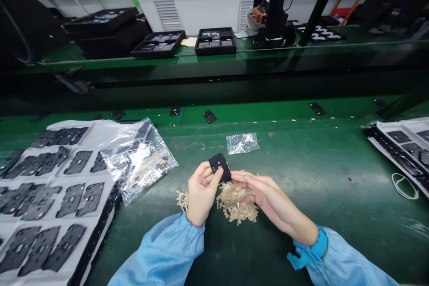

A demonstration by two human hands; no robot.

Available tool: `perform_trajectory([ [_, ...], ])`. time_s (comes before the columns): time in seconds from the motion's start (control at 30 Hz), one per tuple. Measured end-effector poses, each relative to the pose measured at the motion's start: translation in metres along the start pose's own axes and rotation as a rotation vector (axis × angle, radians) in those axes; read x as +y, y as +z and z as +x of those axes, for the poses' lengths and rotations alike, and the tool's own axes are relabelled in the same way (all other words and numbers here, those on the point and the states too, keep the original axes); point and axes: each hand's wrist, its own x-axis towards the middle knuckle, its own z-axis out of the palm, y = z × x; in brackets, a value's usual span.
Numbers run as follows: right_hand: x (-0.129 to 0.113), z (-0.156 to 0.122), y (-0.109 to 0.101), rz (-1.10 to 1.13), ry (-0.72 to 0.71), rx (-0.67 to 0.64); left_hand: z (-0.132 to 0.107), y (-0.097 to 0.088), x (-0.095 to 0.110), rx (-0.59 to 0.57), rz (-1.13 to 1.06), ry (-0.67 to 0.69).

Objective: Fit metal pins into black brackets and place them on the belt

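Green bench [321, 178] under everything. Along its left edge, a compartmented white tray [78, 254] carrying rows of black tray plates [90, 199]. At the bench's right edge, a second white tray [382, 127], cut off by my view, holding similar black pieces.

Large clear bag [134, 187] lying across the first one's right edge, toward its far corner, beige bits [152, 161] inside.

My right hand [263, 190]: fingers long, pointing left, thumb apart from them; cannot tell whether anything small is pinched. My left hand [203, 194]: closed narrow, gripping one piece by thumb and fingers.

Heap of beige strips [237, 205] loose midway between the bench's side edges, near my right thumb. Small clear bag [243, 143] beyond it, toward the far edge.

Held plate [221, 161]: black, tilted in my left grip, right fingertips at its edge. Smaller-looking loose plates [209, 116] scattered along the bench's far edge; stray strips [181, 199] beside my left wrist.

Progress, my judgement: one plate in work, not set down; plenty of strips left; which plates in the trays are done, cannot tell.
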Motion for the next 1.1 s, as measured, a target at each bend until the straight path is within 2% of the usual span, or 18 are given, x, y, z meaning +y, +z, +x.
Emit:
perform_trajectory([
  [0.47, -0.0012, 0.0014, 0.0010, -0.008, 0.010, 0.020, -0.0003, 0.0005, 0.0003, -0.002, 0.036, 0.037],
  [0.9, 0.0059, 0.0056, -0.0061, 0.189, 0.068, -0.012, -0.0012, 0.0006, -0.0003, -0.028, 0.006, 0.038],
  [1.1, 0.0074, 0.0067, -0.0079, 0.206, 0.079, -0.020, -0.0020, -0.0002, -0.0003, -0.036, -0.011, 0.018],
])
